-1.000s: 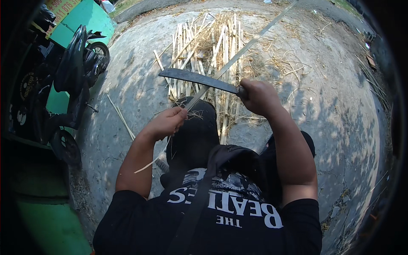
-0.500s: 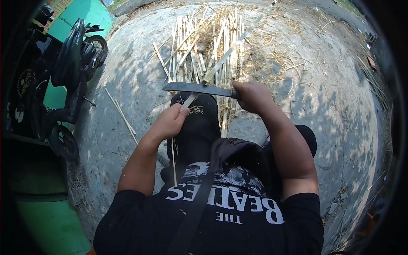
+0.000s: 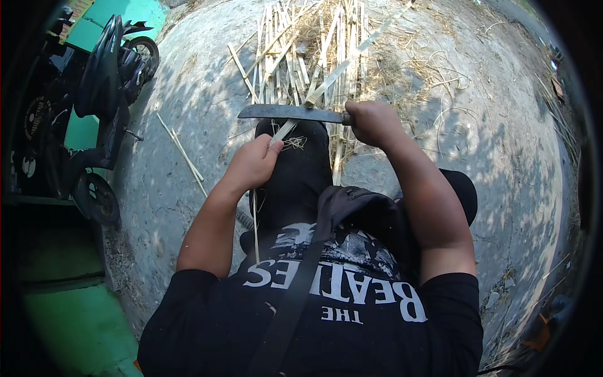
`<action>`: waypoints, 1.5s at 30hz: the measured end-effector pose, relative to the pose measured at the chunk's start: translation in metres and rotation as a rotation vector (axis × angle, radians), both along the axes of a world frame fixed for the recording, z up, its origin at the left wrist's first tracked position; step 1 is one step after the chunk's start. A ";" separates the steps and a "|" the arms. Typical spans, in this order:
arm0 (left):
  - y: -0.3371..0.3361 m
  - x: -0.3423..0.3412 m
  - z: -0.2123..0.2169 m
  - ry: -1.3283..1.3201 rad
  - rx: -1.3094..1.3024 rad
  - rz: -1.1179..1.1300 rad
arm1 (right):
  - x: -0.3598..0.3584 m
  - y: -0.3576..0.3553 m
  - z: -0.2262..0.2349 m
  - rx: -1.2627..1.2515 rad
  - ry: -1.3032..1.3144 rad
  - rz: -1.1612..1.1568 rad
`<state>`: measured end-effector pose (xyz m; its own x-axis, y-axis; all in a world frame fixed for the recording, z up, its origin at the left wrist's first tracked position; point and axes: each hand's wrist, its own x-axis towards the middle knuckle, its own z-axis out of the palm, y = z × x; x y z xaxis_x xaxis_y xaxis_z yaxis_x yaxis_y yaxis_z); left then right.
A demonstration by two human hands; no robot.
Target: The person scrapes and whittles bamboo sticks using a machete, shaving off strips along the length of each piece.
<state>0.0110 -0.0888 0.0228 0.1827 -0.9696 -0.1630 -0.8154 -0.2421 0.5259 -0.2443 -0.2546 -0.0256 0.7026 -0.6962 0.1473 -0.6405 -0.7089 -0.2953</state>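
A scooter (image 3: 94, 113) stands far left on the concrete ground (image 3: 188, 94). The left hand (image 3: 254, 164) is closed around the near end of a bamboo strip (image 3: 339, 66), whose long axis runs up and right, away from the body. The knife (image 3: 289, 113) lies crosswise over the strip just beyond that hand, its handle gripped in the right hand (image 3: 372, 122). Since a second ago, the blade has come nearer the left hand and leveled.

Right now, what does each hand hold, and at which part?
The right hand grips a long knife by its handle. The left hand holds a pale bamboo strip near its lower end, under the blade.
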 end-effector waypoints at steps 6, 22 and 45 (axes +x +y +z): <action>-0.021 -0.011 0.010 -0.033 -0.039 -0.003 | -0.002 0.003 0.010 -0.008 -0.106 -0.020; -0.061 -0.051 0.015 0.022 -0.052 -0.111 | -0.028 -0.024 0.009 -0.096 -0.219 -0.195; -0.068 -0.048 0.006 0.611 0.104 0.013 | -0.024 -0.007 0.032 0.024 -0.231 -0.186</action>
<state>-0.0371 -0.1572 0.0291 0.0376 -0.9412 -0.3357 -0.3706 -0.3251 0.8700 -0.2681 -0.2613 0.0064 0.5122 -0.8154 0.2699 -0.6729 -0.5762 -0.4639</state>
